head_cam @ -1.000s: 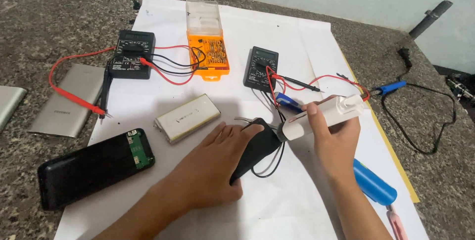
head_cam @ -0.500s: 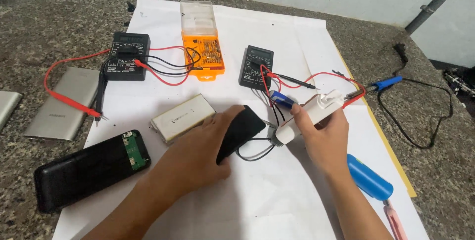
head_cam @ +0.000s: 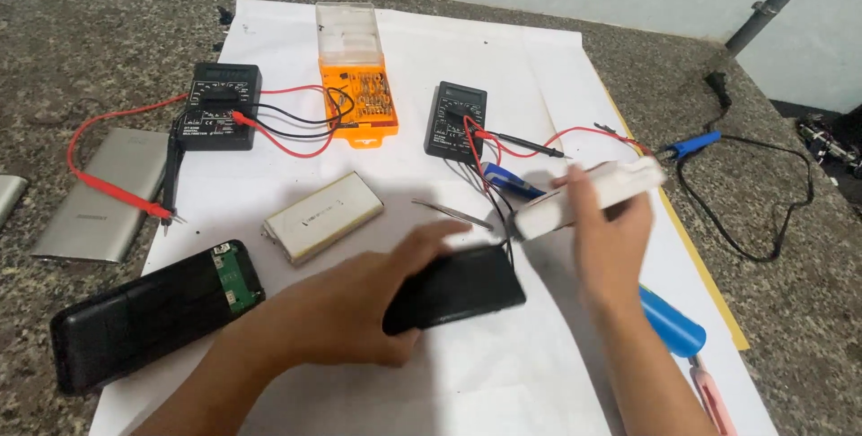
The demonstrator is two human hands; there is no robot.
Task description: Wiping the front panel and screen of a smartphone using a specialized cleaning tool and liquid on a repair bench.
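Speckled stone counter (head_cam: 72, 32) with white paper sheet (head_cam: 503, 59) spread over it, pale wall behind. Two multimeters (head_cam: 220, 105) trailing red leads, orange bit case (head_cam: 357, 86), tweezers (head_cam: 452, 212) crowd the middle. Left hand (head_cam: 355, 306) fingers clamped on black casing (head_cam: 458, 288); right hand (head_cam: 611, 243) grips white power bank (head_cam: 593, 195) just above it

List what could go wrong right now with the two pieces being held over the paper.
The left hand holds a black case and the right hand a white block, with thin wires between; pulling apart may tear them. The tweezers lie just beside the case and might be knocked off the paper.
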